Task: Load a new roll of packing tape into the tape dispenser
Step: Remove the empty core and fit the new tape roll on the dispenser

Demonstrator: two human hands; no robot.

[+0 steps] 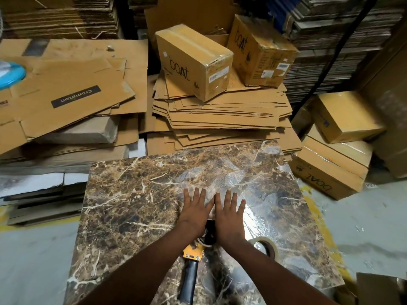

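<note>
My left hand (195, 211) and right hand (229, 213) lie spread flat, empty, side by side on the marble tabletop (132, 205). The tape dispenser (192, 258) lies under my wrists at six o'clock; the tape roll (265, 246) waits at four. I should grip the handle first, firmly.

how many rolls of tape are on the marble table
1. The tape roll lies flat on the marble table, just right of the right hand and the tape dispenser. Another could be hidden under the hands.
</note>
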